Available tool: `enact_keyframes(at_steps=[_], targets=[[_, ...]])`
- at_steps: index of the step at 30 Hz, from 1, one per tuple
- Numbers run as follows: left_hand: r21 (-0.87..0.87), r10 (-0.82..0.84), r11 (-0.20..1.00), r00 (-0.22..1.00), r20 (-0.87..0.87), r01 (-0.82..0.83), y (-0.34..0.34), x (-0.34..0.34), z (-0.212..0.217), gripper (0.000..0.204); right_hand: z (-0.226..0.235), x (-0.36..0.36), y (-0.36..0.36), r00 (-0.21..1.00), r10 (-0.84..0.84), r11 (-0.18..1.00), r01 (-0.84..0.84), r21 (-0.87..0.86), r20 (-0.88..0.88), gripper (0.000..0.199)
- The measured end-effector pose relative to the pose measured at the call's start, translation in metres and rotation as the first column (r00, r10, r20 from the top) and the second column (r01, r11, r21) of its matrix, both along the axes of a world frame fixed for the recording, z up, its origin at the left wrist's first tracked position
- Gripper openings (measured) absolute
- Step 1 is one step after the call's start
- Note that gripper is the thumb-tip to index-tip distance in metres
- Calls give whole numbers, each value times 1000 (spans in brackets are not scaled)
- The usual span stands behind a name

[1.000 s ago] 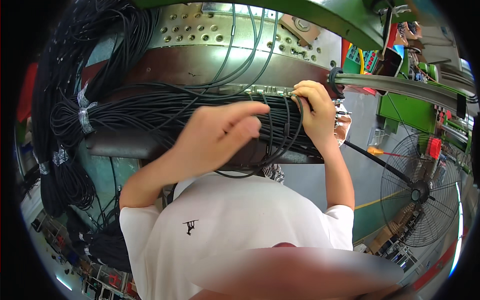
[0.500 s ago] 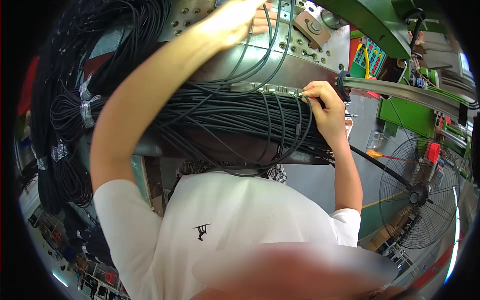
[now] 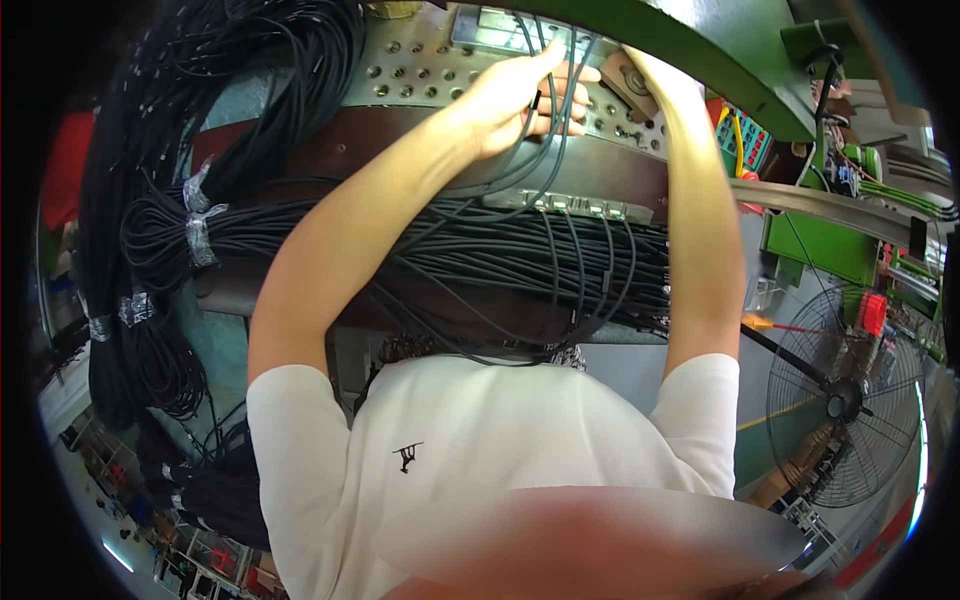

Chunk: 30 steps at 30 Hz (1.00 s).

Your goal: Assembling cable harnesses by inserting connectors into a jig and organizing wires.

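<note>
At the upper middle of the view, between a drilled metal plate [image 3: 415,75] and a green machine beam [image 3: 700,60], the left hand [image 3: 530,100] meets several upright black cables [image 3: 562,150]. Its fingers are part-curled around them, the thumb raised; whether they pinch a cable cannot be told. The right hand [image 3: 658,75] is only partly seen, its fingers hidden by the beam, so its grip cannot be judged. Nearer the body, a narrow metal strip [image 3: 580,207] carries small connectors with cables curving away over a thick cable bundle [image 3: 480,245].

Likely faults: a sideways pull by the left hand could tangle the crossing cables, and a forearm brushing the curved ones could tug a connector out of line on the strip. With the fingers masked by the beam, an end might also be misplaced.

Surface and room: the plate bears rows of round holes and a brown clamp block [image 3: 630,88]; a dark curved edge [image 3: 400,155] borders it. Silver wrapping [image 3: 200,225] binds the bundle at left. To the right are a button panel [image 3: 755,145], a caged fan [image 3: 845,400] and a grey floor [image 3: 640,365].
</note>
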<state>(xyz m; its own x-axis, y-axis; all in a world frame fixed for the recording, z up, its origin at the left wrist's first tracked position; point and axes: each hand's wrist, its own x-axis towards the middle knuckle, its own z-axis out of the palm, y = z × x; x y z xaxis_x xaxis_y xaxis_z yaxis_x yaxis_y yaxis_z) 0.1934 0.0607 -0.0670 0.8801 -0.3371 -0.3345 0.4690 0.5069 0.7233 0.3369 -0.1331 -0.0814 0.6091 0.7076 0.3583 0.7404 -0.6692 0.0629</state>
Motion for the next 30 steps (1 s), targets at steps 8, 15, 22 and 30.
enact_keyframes(at_steps=[8,15,22,30], targets=[[-147,-56,987,998,33,60,-5,11,18,50,-16,13,-23,970,-137,969,173,177,-199,31],[-345,-144,932,987,-70,111,19,-68,33,26,54,-101,29,970,-162,910,217,353,-179,30],[-249,356,910,932,64,-330,131,-108,61,30,49,-138,30,903,298,848,-100,521,-310,17],[-345,922,201,58,383,-917,404,-104,58,39,42,-118,66,936,333,840,-237,489,-117,28]])
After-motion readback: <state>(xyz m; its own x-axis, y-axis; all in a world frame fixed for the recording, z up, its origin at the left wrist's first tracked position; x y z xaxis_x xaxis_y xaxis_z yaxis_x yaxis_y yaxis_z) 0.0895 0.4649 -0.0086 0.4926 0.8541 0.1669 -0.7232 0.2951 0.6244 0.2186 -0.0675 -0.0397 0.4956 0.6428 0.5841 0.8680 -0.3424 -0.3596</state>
